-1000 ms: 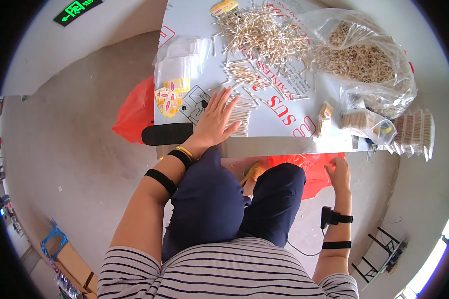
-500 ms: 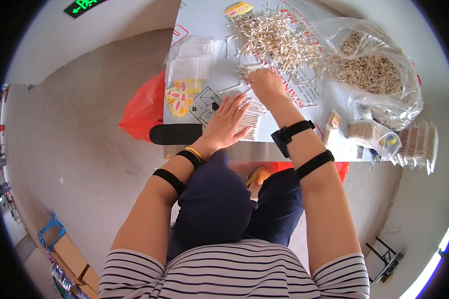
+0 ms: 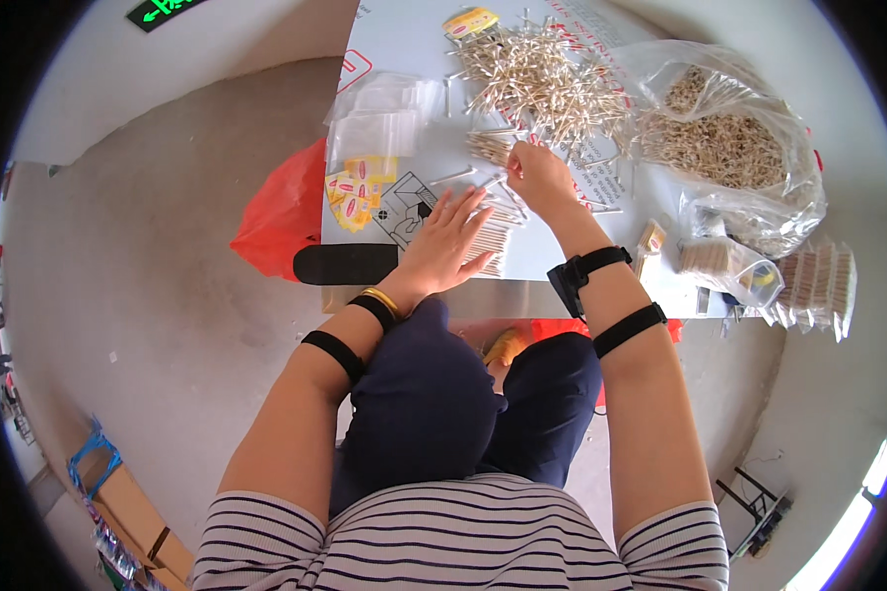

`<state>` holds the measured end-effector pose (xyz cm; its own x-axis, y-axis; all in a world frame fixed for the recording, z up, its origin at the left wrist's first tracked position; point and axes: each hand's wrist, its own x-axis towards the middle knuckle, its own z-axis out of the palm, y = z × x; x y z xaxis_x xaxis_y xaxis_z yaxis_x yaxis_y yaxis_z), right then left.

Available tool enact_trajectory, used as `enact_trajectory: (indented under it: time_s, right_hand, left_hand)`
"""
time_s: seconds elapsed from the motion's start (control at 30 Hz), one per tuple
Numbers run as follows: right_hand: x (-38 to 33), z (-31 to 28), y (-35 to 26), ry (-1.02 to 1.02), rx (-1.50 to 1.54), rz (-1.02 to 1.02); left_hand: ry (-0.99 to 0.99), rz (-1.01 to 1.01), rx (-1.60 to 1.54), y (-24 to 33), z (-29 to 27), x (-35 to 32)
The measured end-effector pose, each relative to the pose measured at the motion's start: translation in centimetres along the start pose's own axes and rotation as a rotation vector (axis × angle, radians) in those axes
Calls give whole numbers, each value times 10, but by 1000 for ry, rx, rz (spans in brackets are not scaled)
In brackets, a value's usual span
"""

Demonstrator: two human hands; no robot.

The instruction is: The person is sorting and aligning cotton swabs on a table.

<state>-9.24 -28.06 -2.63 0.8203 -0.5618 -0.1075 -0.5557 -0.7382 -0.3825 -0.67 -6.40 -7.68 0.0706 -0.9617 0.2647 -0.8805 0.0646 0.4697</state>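
Wooden swabs [image 3: 542, 81]: seemingly sorting, with spread left hand [image 3: 445, 241] at row [image 3: 495, 246], curled right hand [image 3: 544, 180] beyond, pinch unclear; likely needs aligning.

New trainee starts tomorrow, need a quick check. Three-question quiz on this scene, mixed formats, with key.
1. Multiple choice: where is the big clear bag of cotton swabs, seen from the person's seat at the table?
A) left side
B) right side
C) middle of the near edge

2. True or false: the left hand has its fingers stretched out at the neat row of swabs.

3. Fill in: of the two hands, the ___ one is nearer the large loose pile of swabs.

Key:
1. B
2. True
3. Right; the right hand is just on the near side of that pile, fingers bent.
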Motion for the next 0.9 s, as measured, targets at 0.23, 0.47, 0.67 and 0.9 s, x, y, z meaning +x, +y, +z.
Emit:
enact_trajectory:
  time_s: [0.23,0.47,0.67,0.9]
  right_hand:
    - [-5,-1,24,58,108,122]
    - [-9,-1,20,80,-146,-128]
    - [-5,27,39,180,-167,16]
    - [-23,32,-20,697,903,417]
  left_hand:
    - [31,8,21,0,2,1]
    - [20,0,-2,-1,1,-1]
    - [37,50,-57,-1,12,8]
    - [64,66,-144,-14,3,-4]
